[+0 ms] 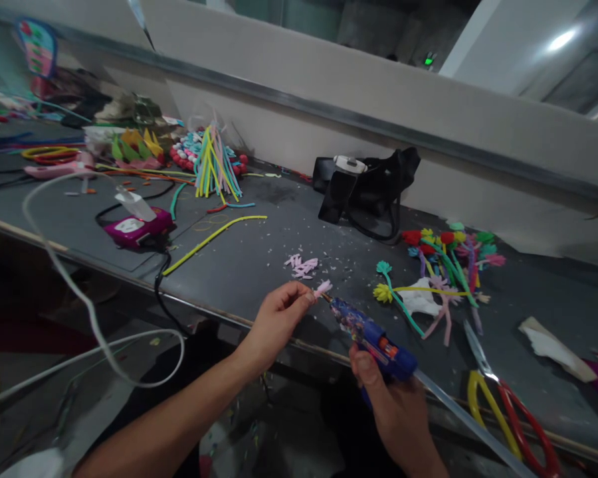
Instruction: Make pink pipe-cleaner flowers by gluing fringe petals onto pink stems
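My left hand [284,312] is closed in a pinch on a small pale pink pipe-cleaner piece [323,288] near the table's front edge. My right hand [391,405] is wrapped round the handle of a blue glue gun [366,328], whose nozzle touches or nearly touches the pink piece. A long translucent glue stick [468,421] runs out of the gun's back toward the lower right. Just beyond my left hand lies a small pile of cut pale pink pieces [303,265]. The trigger and my right fingertips are partly hidden.
Scissors [488,375] with red and yellow handles lie at the right edge, near colourful pipe-cleaner flowers [443,252]. A black bag [379,179] stands at the back. At left are a purple power socket [139,226], a white cable [87,299] and a pipe-cleaner bundle [216,166].
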A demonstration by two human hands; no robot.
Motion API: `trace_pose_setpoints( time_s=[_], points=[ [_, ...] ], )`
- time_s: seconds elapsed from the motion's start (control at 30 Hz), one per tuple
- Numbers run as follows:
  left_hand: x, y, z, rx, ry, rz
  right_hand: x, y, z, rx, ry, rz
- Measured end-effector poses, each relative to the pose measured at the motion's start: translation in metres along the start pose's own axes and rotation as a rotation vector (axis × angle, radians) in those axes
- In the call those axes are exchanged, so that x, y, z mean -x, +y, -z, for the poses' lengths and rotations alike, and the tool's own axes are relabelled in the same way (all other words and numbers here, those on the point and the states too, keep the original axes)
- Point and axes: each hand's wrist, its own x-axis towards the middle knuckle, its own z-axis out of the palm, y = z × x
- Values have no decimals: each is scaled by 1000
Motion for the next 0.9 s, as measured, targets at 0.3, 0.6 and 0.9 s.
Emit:
trace_pose_setpoints(
  time_s=[0.3,0.6,0.9],
  points=[
    [0,0,-1,-3,-1,0,-1,-3,0,-7,2,11],
    [1,1,0,-2,-6,-5,0,1,0,31,24,15],
    [1,2,2,25,1,-7,2,9,-4,40,27,-10]
  ],
)
